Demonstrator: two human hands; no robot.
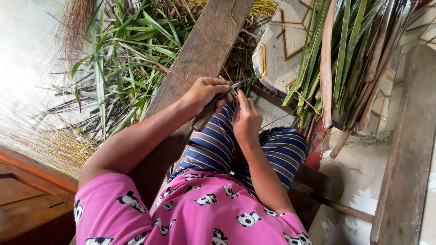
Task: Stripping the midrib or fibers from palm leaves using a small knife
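Note:
My left hand [205,93] is shut on a knife with a dark wooden handle [203,117]; its blade [237,85] points right, toward my other hand. My right hand [245,119] pinches a thin green leaf strip right at the blade tip, with the fingers closed on it. Both hands meet above my knees, which are in blue striped trousers [213,145]. The strip itself is mostly hidden by my fingers.
A long wooden plank [200,54] runs under my left arm. Loose green palm leaves [127,54] lie to its left, with thin yellowish sticks [54,147] below them. More leaves [345,50] hang over a patterned stool [277,50]. A wooden beam [408,149] stands at right.

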